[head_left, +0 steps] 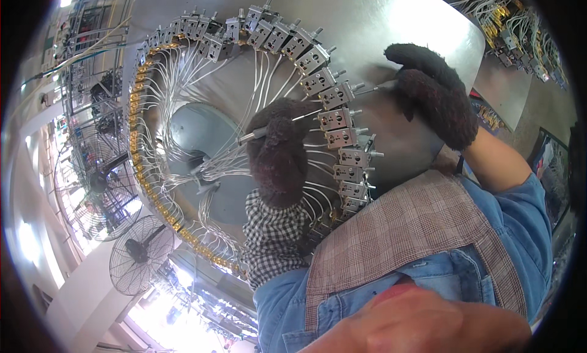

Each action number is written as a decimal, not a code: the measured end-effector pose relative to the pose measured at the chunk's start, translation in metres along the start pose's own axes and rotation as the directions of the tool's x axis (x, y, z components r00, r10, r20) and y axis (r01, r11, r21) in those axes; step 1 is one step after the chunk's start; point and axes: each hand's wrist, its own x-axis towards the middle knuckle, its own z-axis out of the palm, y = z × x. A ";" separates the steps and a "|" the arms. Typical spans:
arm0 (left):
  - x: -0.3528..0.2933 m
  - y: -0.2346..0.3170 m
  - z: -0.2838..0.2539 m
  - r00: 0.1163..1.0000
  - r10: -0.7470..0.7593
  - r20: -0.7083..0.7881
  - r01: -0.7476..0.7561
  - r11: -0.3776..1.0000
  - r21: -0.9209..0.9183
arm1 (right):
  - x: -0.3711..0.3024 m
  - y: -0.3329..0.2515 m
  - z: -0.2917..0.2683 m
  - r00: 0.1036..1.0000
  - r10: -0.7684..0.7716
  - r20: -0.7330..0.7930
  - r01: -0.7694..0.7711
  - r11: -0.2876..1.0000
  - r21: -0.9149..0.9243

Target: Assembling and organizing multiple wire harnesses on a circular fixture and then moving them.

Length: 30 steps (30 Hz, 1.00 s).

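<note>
Small boxy metal units, each with a short stem, stand side by side in a curved row; they look like thermostats. Thin silvery lines run inward from them. My left hand, in a dark fuzzy glove, is closed round a slim pen-like metal tool. Its thin shaft points at the units on the right side of the ring. Across the row, my right hand, gloved alike, pinches a thin metal rod directed toward a unit's stem. Whether the rod touches it, I cannot tell.
The ring's left side carries brass-coloured parts. A round grey hub sits inside it. Beyond lies a shiny metal tabletop. More wired parts hang at the upper right. A caged fan stands lower left.
</note>
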 end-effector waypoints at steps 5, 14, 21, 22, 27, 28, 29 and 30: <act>-0.004 -0.004 -0.014 0.997 -0.018 0.081 0.018 1.000 0.001 | -0.020 0.018 0.011 0.998 0.003 -0.063 0.005 0.993 0.120; -0.005 -0.021 -0.020 0.999 0.020 0.030 -0.020 1.000 0.000 | -0.026 0.038 0.027 0.994 -0.053 -0.094 0.062 0.993 0.097; 0.000 -0.022 -0.031 0.986 0.077 0.148 -0.081 0.997 0.017 | -0.026 0.037 0.037 0.991 -0.052 -0.121 0.067 0.989 0.128; 0.000 -0.021 -0.032 0.982 0.073 0.172 -0.082 0.995 0.048 | -0.027 0.038 0.037 0.992 -0.047 -0.115 0.063 0.989 0.135; 0.001 -0.022 -0.033 0.979 0.067 0.193 -0.084 0.993 0.081 | -0.028 0.041 0.039 0.989 -0.044 -0.144 0.062 0.990 0.124; 0.001 -0.022 -0.033 0.978 0.076 0.194 -0.097 0.990 0.099 | -0.028 0.041 0.039 0.990 -0.048 -0.135 0.067 0.988 0.138; -0.001 -0.023 -0.031 0.978 0.076 0.195 -0.097 0.990 0.099 | -0.027 0.041 0.039 0.990 -0.040 -0.133 0.059 0.988 0.140; -0.002 -0.024 -0.030 0.985 0.076 0.152 -0.085 0.995 0.050 | -0.027 0.041 0.040 0.990 -0.053 -0.129 0.072 0.986 0.152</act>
